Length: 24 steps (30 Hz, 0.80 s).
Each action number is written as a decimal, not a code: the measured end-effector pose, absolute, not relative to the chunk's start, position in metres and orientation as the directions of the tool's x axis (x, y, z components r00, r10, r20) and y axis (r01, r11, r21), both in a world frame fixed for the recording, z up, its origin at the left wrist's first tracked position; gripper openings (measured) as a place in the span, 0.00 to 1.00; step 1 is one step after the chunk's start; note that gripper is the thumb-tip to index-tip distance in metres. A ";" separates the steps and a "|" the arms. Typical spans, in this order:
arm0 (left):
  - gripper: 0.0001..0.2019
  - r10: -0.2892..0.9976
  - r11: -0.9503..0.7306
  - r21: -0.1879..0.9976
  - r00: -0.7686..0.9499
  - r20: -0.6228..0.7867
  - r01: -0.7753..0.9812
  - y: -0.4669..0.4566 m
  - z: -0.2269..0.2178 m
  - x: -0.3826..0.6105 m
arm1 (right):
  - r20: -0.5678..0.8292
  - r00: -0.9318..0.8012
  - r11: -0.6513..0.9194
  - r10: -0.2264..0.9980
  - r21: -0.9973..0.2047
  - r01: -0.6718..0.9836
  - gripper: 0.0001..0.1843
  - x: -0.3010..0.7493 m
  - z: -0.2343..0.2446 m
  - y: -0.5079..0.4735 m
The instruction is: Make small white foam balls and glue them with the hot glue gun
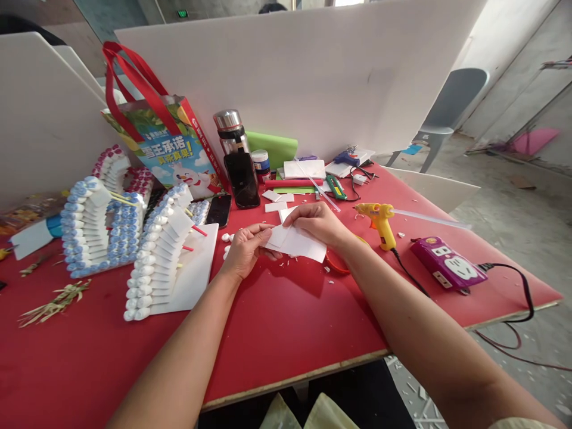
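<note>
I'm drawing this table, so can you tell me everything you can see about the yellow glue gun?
The glue gun looks like yellow plastic, with an orange trigger and a narrow nozzle pointing left. A long pale glue stick pokes out of its back to the right. A black cord leaves the bottom of its handle. The gun rests on the red table, between the right hand and the purple power strip, and no hand touches it. I can't tell whether it's hot.
</note>
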<state>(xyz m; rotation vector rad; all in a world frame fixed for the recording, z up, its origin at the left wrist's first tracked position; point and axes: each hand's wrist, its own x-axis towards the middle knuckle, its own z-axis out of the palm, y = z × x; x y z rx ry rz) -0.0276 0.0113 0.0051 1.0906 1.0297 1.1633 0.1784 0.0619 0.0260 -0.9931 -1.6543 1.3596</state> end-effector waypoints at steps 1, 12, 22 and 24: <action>0.16 0.994 0.038 0.989 0.104 -0.023 -0.144 0.011 0.005 -0.027 | 0.072 -0.386 0.123 0.920 -0.986 0.111 0.14 0.179 0.027 0.062; 0.18 0.993 -0.078 0.995 0.095 0.072 0.070 0.008 0.007 -0.023 | 0.017 -0.462 0.196 0.887 -0.919 0.343 0.18 0.181 0.020 0.066; 0.19 0.983 -0.033 0.999 0.179 0.031 0.008 0.010 0.005 -0.024 | -0.023 -0.501 0.126 0.865 -0.957 0.261 0.22 0.187 0.028 0.063; 0.18 0.986 -0.041 0.999 0.165 0.036 0.025 0.010 0.006 -0.024 | -0.046 -0.519 0.114 0.854 -0.956 0.272 0.17 0.186 0.028 0.063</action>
